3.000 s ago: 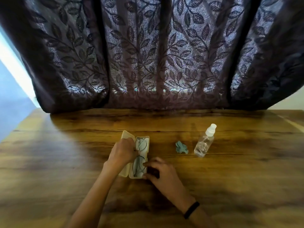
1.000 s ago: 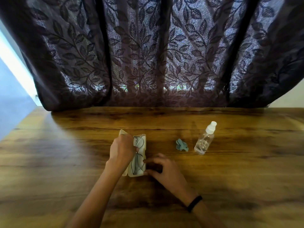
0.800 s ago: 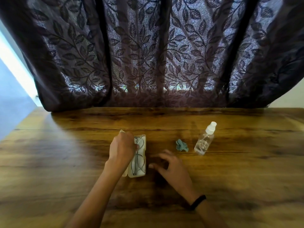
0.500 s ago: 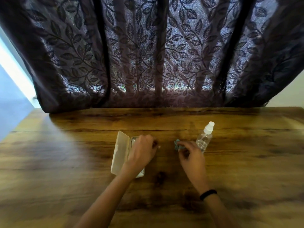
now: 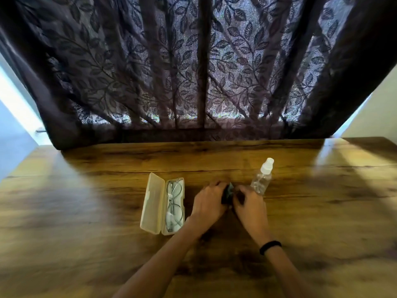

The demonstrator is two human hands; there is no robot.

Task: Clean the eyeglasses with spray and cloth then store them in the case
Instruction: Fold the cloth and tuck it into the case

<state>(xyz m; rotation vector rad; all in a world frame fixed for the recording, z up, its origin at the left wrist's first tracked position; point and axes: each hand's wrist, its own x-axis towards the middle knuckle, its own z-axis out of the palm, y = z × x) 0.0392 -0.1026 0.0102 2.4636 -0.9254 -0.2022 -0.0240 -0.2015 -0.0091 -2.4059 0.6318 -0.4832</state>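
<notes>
Both our left hand (image 5: 207, 203) and right hand (image 5: 249, 201) meet at the small cloth (image 5: 229, 190), fingers (image 5: 216, 187) seemingly pinching it, probably to unfold it for wiping. The eyeglasses (image 5: 174, 203) lie in the open case (image 5: 152, 203) on the tabletop (image 5: 86, 211), and the spray bottle (image 5: 261, 179) stands just beside our right hand.

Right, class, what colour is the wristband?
The wristband is black; the head view shows it.

Home room — wooden table (image 5: 86, 211) against window, dark leaf-patterned curtain (image 5: 193, 72) drawn behind.
</notes>
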